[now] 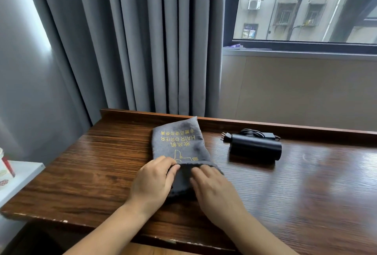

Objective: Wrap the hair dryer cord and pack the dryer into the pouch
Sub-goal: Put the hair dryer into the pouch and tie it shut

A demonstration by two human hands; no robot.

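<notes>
Our left hand (pixel 152 182) and right hand (pixel 214 186) pinch the pouch's (pixel 179 140) near edge; dryer (pixel 256 146) lies at two o'clock, untouched.

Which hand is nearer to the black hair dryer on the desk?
The right hand. It rests on the grey pouch, on the side facing the hair dryer. The left hand holds the pouch's opposite edge, farther away.

The pouch (pixel 179 144) is grey felt-like cloth, matt, with yellow stitched lettering – the hair dryer (pixel 256 147) looks like smooth matt black plastic – the table (pixel 102 165) is dark grained wood, glossy towards the right; curtains (pixel 132 40) are grey cloth
</notes>
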